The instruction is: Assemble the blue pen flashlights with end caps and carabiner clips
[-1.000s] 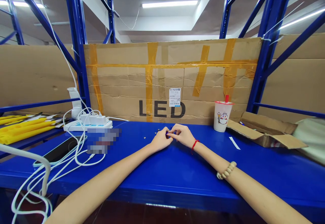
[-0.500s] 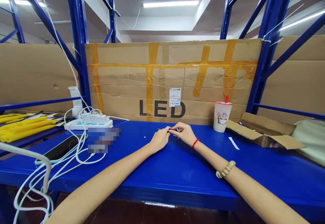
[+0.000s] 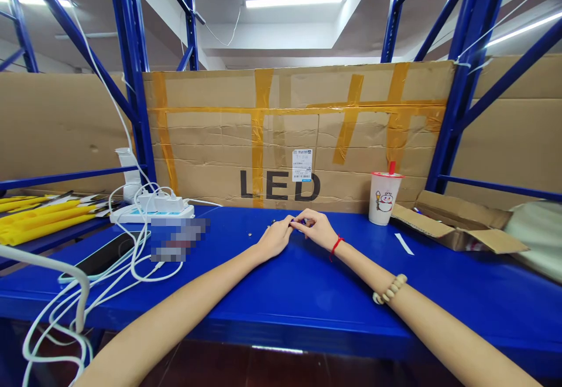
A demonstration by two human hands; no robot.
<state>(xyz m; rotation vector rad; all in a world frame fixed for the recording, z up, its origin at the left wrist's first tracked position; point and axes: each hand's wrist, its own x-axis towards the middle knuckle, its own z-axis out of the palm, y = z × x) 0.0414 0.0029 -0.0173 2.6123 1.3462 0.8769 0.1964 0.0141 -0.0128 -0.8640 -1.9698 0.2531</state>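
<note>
White cables (image 3: 82, 299) and power strip (image 3: 171, 216), 9 to 10 o'clock: a snag if I swing that way. Loose small piece (image 3: 250, 235), 9 o'clock: near my left hand. Left hand (image 3: 276, 239): fingers bent inward; how tightly closed, I cannot tell. Small dark-blue piece (image 3: 291, 221): dial centre, at the meeting fingertips, mostly hidden. Cardboard panel (image 3: 219, 141), 12 o'clock: upright, closing off the far edge. Surface (image 3: 281, 293), 6 o'clock: open room between my forearms to the near edge. Right hand (image 3: 319, 230): thumb and forefinger together, apparently pinching that piece; step in hand, I judge, fine two-handed fingertip work, calling for steady, small motions. Cup (image 3: 385, 201), paper strip (image 3: 404, 244), open carton (image 3: 419, 221), 3 o'clock: well apart, room before them.
</note>
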